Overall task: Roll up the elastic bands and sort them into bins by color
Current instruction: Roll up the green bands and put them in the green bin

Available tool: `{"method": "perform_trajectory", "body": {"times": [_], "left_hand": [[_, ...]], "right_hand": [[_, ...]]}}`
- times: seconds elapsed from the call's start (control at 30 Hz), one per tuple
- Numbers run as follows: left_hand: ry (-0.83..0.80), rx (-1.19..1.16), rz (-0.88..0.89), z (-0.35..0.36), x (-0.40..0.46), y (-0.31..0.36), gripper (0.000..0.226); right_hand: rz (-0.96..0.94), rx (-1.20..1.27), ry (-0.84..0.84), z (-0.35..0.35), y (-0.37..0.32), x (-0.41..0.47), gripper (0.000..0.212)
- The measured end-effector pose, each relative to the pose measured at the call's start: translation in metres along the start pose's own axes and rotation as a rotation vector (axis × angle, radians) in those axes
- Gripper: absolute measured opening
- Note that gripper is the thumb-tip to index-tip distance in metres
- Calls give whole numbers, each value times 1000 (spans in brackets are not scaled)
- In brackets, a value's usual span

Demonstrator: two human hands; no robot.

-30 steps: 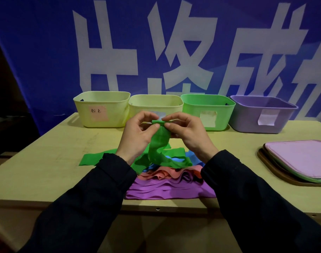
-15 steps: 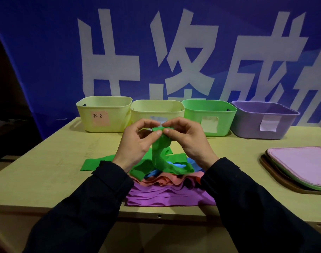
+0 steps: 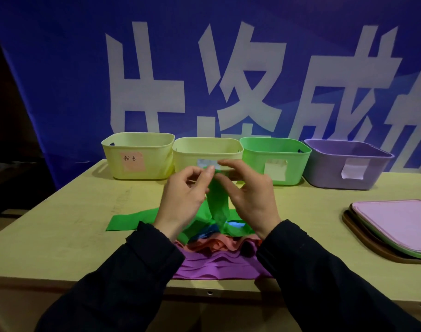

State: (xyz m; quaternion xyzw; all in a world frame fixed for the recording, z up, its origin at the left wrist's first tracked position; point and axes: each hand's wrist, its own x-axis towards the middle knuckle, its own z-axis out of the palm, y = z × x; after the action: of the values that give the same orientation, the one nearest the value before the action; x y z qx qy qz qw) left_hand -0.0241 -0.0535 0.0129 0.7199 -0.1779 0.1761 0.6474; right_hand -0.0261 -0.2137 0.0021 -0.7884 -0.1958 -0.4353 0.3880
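Stretching across the whole back, a smooth blue banner [image 3: 61,80] with big white characters ran off the frame on top and both sides. Below it lay the matte pale wooden table [image 3: 61,236], its left half bare up to the front edge. Four rounded plastic bins lined the back edge, touching side by side: a yellow bin [image 3: 137,155] with a pink label, a second yellow bin [image 3: 192,154], a green bin [image 3: 275,160] and a purple bin [image 3: 348,166]. Flat square mats [image 3: 396,226], cut off by the frame, sat at the right edge. Near the front edge a rumpled pile of bands [image 3: 219,262], purple, orange and blue, was partly hidden by dark sleeves. Above it, the left hand [image 3: 183,200] and right hand [image 3: 250,197] pinched the top of a thin, limp green band [image 3: 219,207] between thumbs and fingertips; any roll there was too small to make out.
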Motion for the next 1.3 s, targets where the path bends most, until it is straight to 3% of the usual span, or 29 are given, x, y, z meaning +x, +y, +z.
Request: {"method": "perform_trajectory", "body": {"times": [0.13, 0.23, 0.3, 0.37, 0.47, 0.53, 0.67, 0.87, 1.0, 1.1, 1.3], "left_hand": [[-77, -423, -295, 7, 3, 9, 19], [-116, -635, -387, 6, 2, 10, 5], [-139, -676, -367, 3, 2, 9, 2], [-186, -582, -295, 2, 2, 8, 8], [-268, -393, -164, 0, 0, 8, 15], [-302, -321, -122, -2, 1, 10, 19], [-312, -276, -102, -5, 0, 13, 20], [-223, -205, -57, -10, -2, 13, 17], [-244, -209, -25, -10, -3, 11, 22], [-195, -260, -34, -11, 0, 8, 24], [-252, -240, -25, -10, -3, 5, 22]], "right_hand": [[-287, -265, 65, 3, -4, -10, 11], [-430, -246, -6, -1, -8, -11, 13], [-348, -128, -7, -6, -10, -10, 17], [-123, 18, -8, -12, -8, -5, 21], [215, 337, -273, -21, -6, 10, 34], [335, 511, -374, -24, -8, 17, 28], [365, 594, -350, -23, -7, 17, 9], [314, 563, -310, -25, -9, 17, 25], [357, 585, -373, -28, -19, 19, 18], [402, 588, -330, -28, -18, 21, 10], [400, 588, -363, -29, -22, 18, 11]]}}
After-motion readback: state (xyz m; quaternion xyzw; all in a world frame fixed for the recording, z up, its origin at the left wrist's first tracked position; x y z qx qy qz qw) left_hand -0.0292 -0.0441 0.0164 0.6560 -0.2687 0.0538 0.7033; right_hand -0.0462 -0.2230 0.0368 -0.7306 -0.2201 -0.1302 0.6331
